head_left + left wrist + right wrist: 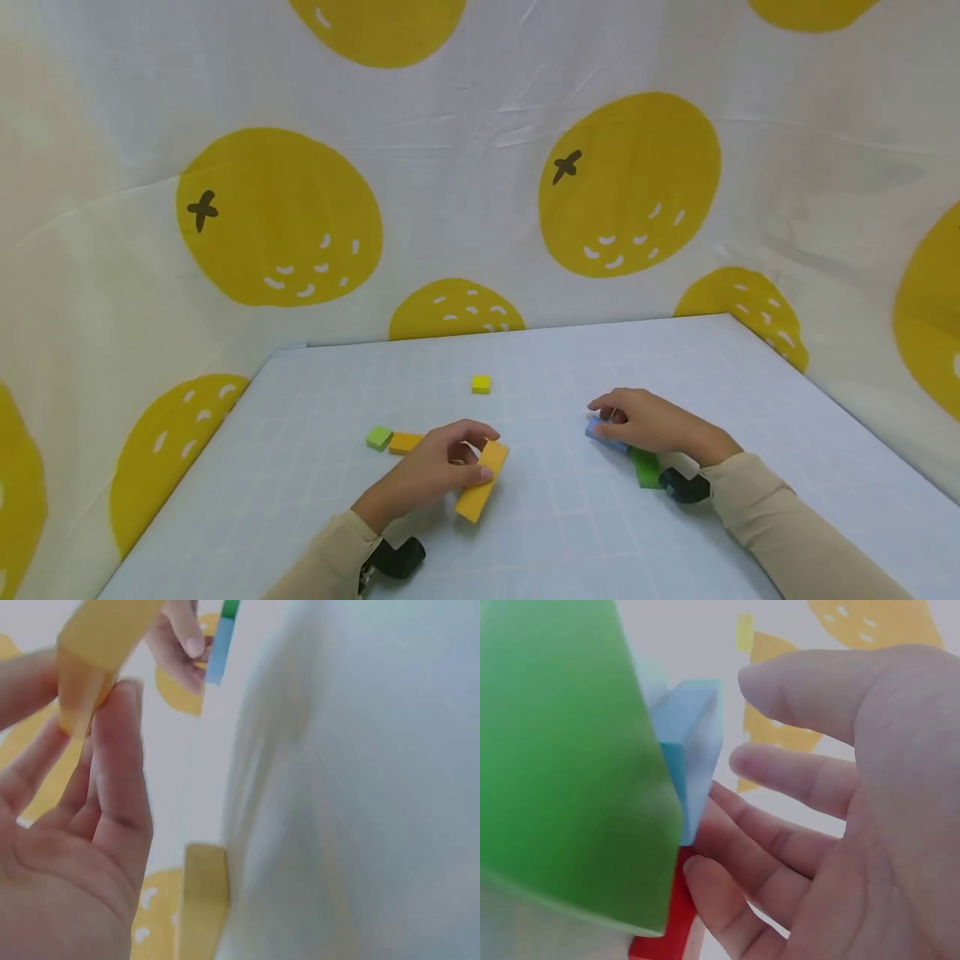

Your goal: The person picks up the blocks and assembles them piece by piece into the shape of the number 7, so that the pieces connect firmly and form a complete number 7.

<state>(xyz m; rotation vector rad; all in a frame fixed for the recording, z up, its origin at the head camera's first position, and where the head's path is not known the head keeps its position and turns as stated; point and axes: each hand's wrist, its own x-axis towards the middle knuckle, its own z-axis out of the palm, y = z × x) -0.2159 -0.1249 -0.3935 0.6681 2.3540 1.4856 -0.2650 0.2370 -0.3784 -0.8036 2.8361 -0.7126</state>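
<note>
Orange block gripped in left hand; right hand loose at blue block

Left: pinching the orange block between thumb and fingers, narrow grip closed around its sides. Raised off the white table, near the middle of the scene, slanting from far right down to near left. Just left of that hand, lying flat and partly hidden by it: a second orange block. Just beside that, on the left: a small light-green block.

Right: bent fingers, thumb set apart, wide gap, gripping nothing. Hovering over or beside the blue block on the right side of the table; cannot tell about contact. Just to the near right of the blue block, partly under the hand in head view: a green block. Visible in right wrist view only, next to the green and blue ones: a red block, close to the fingertips.

Farther off, mid-table, well apart from both hands: a small yellow block. Behind the far table edge: a white curtain printed with big yellow fruit. On both arms: beige sleeves, with black wrist devices below.
</note>
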